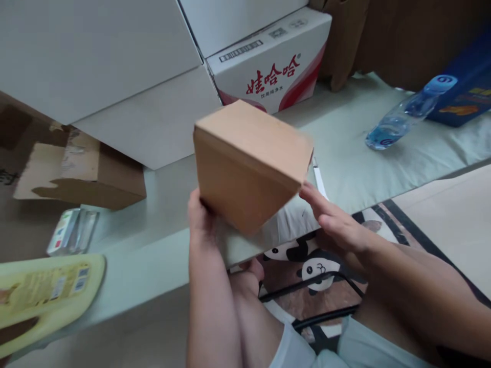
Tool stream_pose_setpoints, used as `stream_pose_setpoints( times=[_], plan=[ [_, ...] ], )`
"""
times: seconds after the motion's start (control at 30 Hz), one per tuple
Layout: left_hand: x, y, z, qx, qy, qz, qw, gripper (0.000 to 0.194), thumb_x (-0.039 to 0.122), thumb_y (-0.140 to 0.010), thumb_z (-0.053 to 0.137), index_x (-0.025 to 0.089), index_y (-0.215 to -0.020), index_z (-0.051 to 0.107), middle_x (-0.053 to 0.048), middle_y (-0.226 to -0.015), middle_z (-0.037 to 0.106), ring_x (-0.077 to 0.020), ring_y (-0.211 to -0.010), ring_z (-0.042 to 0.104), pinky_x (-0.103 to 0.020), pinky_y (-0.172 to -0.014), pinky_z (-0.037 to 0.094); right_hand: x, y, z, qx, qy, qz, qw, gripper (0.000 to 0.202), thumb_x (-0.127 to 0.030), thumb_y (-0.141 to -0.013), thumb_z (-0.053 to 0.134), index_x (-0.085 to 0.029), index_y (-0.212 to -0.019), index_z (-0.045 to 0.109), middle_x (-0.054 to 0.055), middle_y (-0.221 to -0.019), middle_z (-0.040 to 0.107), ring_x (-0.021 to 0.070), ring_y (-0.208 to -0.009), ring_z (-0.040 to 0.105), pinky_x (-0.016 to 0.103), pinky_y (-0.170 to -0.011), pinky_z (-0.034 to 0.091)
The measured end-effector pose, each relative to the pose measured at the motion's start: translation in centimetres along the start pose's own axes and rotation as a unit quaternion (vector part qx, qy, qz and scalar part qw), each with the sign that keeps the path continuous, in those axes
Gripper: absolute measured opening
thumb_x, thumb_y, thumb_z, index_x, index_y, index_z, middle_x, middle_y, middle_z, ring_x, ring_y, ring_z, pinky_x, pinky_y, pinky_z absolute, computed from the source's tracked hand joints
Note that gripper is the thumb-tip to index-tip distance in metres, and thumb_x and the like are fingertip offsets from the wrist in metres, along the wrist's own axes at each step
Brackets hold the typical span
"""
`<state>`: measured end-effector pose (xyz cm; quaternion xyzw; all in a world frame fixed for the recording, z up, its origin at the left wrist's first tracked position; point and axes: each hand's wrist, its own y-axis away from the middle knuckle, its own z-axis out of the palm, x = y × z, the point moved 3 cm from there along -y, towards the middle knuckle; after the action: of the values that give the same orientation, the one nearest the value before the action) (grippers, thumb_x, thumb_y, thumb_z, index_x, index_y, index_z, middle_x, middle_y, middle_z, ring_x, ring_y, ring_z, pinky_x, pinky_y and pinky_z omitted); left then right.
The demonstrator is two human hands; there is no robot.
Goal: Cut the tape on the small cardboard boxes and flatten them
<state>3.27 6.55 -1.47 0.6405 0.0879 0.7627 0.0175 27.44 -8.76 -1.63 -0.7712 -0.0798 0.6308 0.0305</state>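
A plain brown cardboard box is tilted in the air above the pale green cloth surface, in the middle of the view. My left hand grips its lower left side, with the fingers partly hidden behind the box. At the box's right corner is my right hand, its fingers stretched out and the fingertips at or just touching the edge. A thin white tool with a metal tip lies on the cloth just behind the right fingertips.
White cartons and one with red lettering stand behind. A clear bottle lies at the right by a blue box. Left are an open brown carton, a clear packet and a yellow jug.
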Motion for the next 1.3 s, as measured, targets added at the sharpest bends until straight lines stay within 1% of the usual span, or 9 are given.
stream_pose_setpoints(
  times=[0.2,0.4,0.5,0.6,0.67,0.8,1.0,1.13,1.3],
  plan=[
    [-1.7,2.0,1.8,-0.235,-0.049,-0.159,0.958,0.061,0.075,-0.078,0.055,0.018,-0.095,0.072,-0.008,-0.079,0.074,-0.0225,-0.075,0.070,-0.031,-0.060,0.051,-0.9,0.3,-1.2,0.065,0.041,-0.078,0.994,0.066,-0.058,-0.093,0.053,-0.043,-0.154,0.033,-0.010,-0.169,-0.005,0.0259,-0.157,-0.003,0.052,-0.127,0.013],
    [-2.0,4.7,2.3,-0.494,-0.287,-0.246,0.783,0.053,0.070,-0.082,0.059,0.020,-0.088,0.076,-0.005,-0.063,0.069,-0.0162,-0.054,0.063,-0.025,-0.046,0.037,-0.3,0.4,-2.1,0.182,-0.041,-0.015,0.982,0.049,-0.063,-0.091,0.051,-0.034,-0.129,0.060,0.001,-0.162,0.035,0.0268,-0.154,0.025,0.054,-0.124,0.026],
    [-2.4,3.1,2.3,-0.428,-0.337,-0.174,0.820,0.032,0.052,-0.078,0.072,0.020,-0.076,0.075,-0.005,-0.067,0.070,-0.0150,-0.053,0.059,-0.027,-0.048,0.041,0.2,0.2,-1.2,0.176,-0.035,0.011,0.984,0.037,-0.057,-0.091,0.055,-0.034,-0.118,0.066,0.003,-0.152,0.050,0.0273,-0.146,0.041,0.053,-0.119,0.035],
    [-1.5,0.4,1.4,-0.163,-0.212,0.042,0.963,0.036,0.057,-0.083,0.065,0.021,-0.079,0.070,-0.006,-0.077,0.071,-0.0175,-0.066,0.064,-0.029,-0.058,0.049,0.2,0.0,0.2,0.138,-0.044,-0.004,0.990,0.033,-0.051,-0.094,0.054,-0.036,-0.121,0.067,0.001,-0.148,0.055,0.0251,-0.140,0.049,0.050,-0.115,0.041],
    [-0.5,0.0,0.8,-0.074,-0.091,0.196,0.974,0.042,0.062,-0.087,0.056,0.024,-0.099,0.069,-0.008,-0.105,0.073,-0.0206,-0.096,0.069,-0.035,-0.084,0.055,0.1,0.0,1.1,0.092,-0.060,-0.015,0.994,0.034,-0.047,-0.096,0.053,-0.038,-0.126,0.066,0.001,-0.147,0.056,0.0236,-0.138,0.051,0.046,-0.114,0.044],
    [0.6,0.6,0.9,-0.108,-0.083,0.282,0.950,0.033,0.049,-0.079,0.070,0.025,-0.102,0.069,-0.007,-0.120,0.069,-0.0248,-0.118,0.063,-0.043,-0.109,0.044,-0.1,0.1,1.3,0.044,-0.076,-0.009,0.996,0.046,-0.052,-0.098,0.048,-0.033,-0.139,0.057,0.005,-0.144,0.058,0.0232,-0.130,0.058,0.043,-0.106,0.050],
    [0.6,0.7,0.9,-0.120,-0.084,0.262,0.954,0.017,0.029,-0.078,0.063,0.025,-0.092,0.071,-0.005,-0.114,0.072,-0.0247,-0.115,0.064,-0.046,-0.110,0.044,0.6,-0.5,-2.5,0.237,0.286,0.091,0.924,0.036,-0.046,-0.093,0.049,-0.022,-0.109,0.070,0.010,-0.102,0.068,0.0226,-0.084,0.064,0.043,-0.080,0.052],
    [0.4,0.6,0.9,-0.127,-0.069,0.256,0.956,0.018,0.027,-0.078,0.063,0.025,-0.093,0.071,-0.005,-0.114,0.072,-0.0247,-0.114,0.065,-0.046,-0.108,0.046,2.3,-0.9,-3.6,0.145,0.481,0.224,0.835,0.059,-0.048,-0.087,0.053,-0.022,-0.140,0.056,0.017,-0.108,0.064,0.0273,-0.074,0.061,0.044,-0.066,0.049],
    [0.4,0.6,0.8,-0.131,-0.087,0.261,0.952,0.019,0.035,-0.079,0.066,0.026,-0.096,0.071,-0.006,-0.115,0.072,-0.0246,-0.113,0.065,-0.045,-0.106,0.046,2.8,-1.1,-3.8,0.078,0.481,0.240,0.839,0.061,-0.035,-0.082,0.052,-0.022,-0.142,0.055,0.010,-0.079,0.068,0.0247,-0.061,0.058,0.037,-0.057,0.044]
  ],
)
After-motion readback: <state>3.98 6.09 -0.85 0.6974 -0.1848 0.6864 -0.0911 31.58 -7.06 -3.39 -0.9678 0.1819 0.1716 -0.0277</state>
